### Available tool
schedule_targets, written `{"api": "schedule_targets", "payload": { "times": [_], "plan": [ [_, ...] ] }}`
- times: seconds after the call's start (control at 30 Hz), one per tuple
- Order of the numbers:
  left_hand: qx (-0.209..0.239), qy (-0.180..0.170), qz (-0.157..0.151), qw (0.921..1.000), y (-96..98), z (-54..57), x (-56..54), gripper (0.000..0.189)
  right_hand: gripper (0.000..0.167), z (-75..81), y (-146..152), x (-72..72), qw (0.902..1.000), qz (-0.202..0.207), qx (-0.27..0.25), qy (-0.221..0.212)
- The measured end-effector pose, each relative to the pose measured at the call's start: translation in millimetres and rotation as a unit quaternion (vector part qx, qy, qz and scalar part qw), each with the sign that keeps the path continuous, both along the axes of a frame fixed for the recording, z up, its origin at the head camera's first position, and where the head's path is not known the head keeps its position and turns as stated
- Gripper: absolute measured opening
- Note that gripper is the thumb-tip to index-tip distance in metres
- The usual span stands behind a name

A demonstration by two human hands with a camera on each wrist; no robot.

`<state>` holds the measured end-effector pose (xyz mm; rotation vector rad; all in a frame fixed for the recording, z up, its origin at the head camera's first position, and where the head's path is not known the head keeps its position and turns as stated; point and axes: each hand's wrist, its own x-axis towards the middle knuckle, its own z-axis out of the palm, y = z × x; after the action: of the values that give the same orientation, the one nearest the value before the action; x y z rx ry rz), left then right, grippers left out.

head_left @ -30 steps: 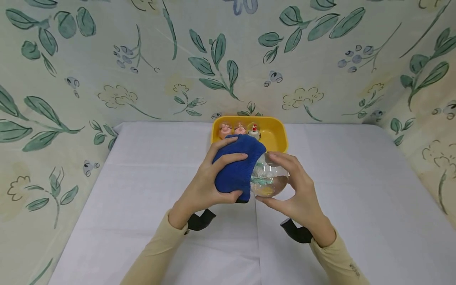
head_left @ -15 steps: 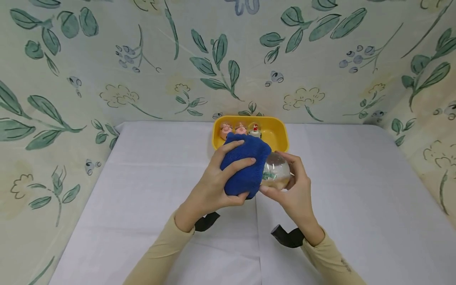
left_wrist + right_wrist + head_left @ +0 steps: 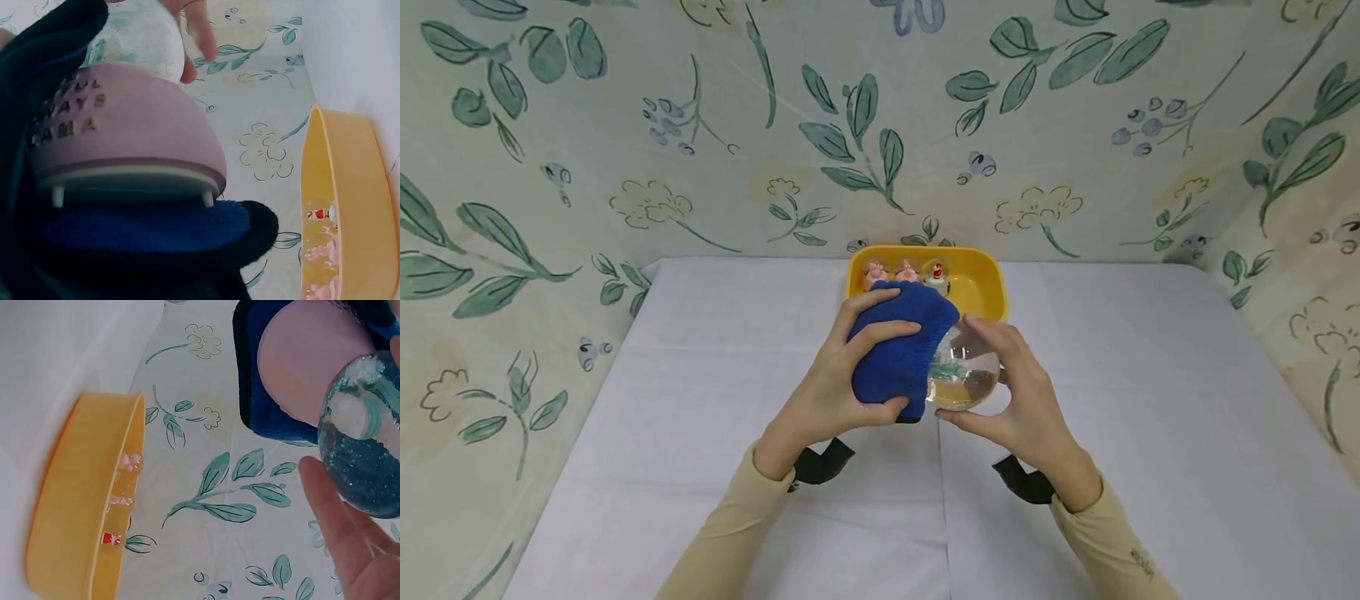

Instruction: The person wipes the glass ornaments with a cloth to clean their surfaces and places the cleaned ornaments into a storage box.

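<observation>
My left hand [image 3: 831, 387] grips a blue cloth [image 3: 898, 358] wrapped over the pink base [image 3: 125, 137] of a snow globe. The cloth [image 3: 144, 228] also folds under the base. My right hand [image 3: 1022, 400] holds the clear glass ball [image 3: 966, 379] from the right, with fingers curled round it above and the thumb below. In the right wrist view the glittery ball [image 3: 362, 456] sits against my fingers [image 3: 350, 544], with the pink base [image 3: 306, 362] and the cloth [image 3: 275, 425] behind. The globe is held above the white table [image 3: 737, 333].
A yellow tray [image 3: 981, 292] stands just behind the hands at the table's back edge, with three small figurine globes [image 3: 906, 271] in its left end. Leaf-patterned fabric walls [image 3: 625, 125] close in the back and both sides.
My left hand and the cloth slid left and down over the globe after moving up and right. My right hand shifted its hold, and more of the glass shows.
</observation>
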<state>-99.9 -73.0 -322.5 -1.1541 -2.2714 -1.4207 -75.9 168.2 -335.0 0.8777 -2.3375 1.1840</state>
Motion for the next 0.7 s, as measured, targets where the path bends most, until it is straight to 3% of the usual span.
{"api": "schedule_targets", "payload": {
  "times": [0.1,0.27,0.4,0.5,0.6,0.7],
  "plan": [
    [-0.003,0.004,-0.007,1.0,1.4,0.3,0.8,0.071,0.085,-1.7,1,-2.5,0.9995,0.021,-0.018,0.017],
    [-0.008,0.021,0.001,0.9997,3.6,-5.7,1.3,0.073,0.087,-7.0,-1,-1.0,0.997,0.022,-0.073,-0.009],
    [-0.027,0.066,0.019,0.9973,7.0,-9.6,2.2,0.074,0.085,-8.7,-5,0.4,0.9889,0.006,-0.139,-0.053],
    [-0.041,0.095,0.031,0.9941,9.3,-10.8,2.6,0.074,0.079,-7.9,-9,2.2,0.9769,-0.014,-0.184,-0.108],
    [-0.04,0.094,0.035,0.9942,10.0,-10.5,2.2,0.073,0.074,-5.8,-12,4.9,0.9649,-0.03,-0.198,-0.17],
    [-0.026,0.068,0.032,0.9969,8.0,-9.6,1.0,0.071,0.082,-3.4,-11,6.3,0.9655,-0.018,-0.165,-0.2]
  ]
}}
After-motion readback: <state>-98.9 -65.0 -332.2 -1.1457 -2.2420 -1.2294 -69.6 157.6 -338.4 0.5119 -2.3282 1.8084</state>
